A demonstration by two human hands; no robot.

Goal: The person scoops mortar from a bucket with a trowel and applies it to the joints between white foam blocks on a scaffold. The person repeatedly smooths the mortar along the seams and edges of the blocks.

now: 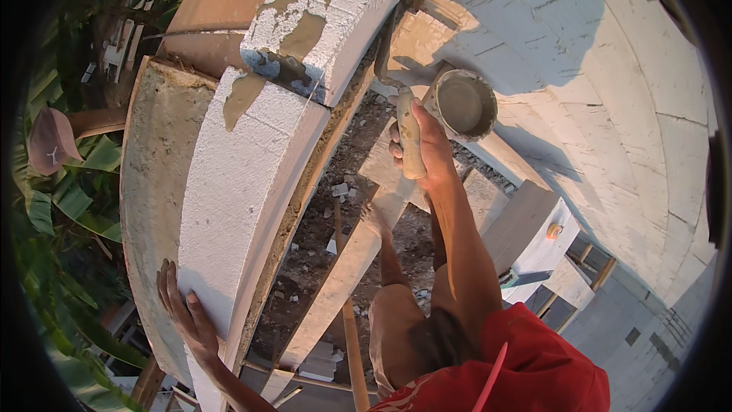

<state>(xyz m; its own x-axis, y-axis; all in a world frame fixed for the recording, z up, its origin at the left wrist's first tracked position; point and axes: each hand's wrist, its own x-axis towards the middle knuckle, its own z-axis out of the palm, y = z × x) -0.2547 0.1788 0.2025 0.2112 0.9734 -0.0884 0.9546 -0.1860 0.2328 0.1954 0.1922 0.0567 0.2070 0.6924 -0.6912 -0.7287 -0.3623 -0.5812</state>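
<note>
My left hand (183, 307) lies open on the side of a long white lightweight block (236, 183), fingers apart. My right hand (427, 137) grips a trowel (412, 154) by its pale, mortar-marked handle; the blade is mostly hidden. Just beyond that hand is a round bucket (486, 111) with wet grey mortar inside. At the top, a second white block (347, 8) meets the first, with grey mortar (301, 34) smeared over both near the joint.
My bare foot (375, 217) rests on a narrow plank (332, 301) above rubble-strewn ground. A concrete strip (152, 175) edges the blocks on the left, with foliage beyond. A grey block wall (640, 145) stands right; a grey box-like object (518, 225) is below it.
</note>
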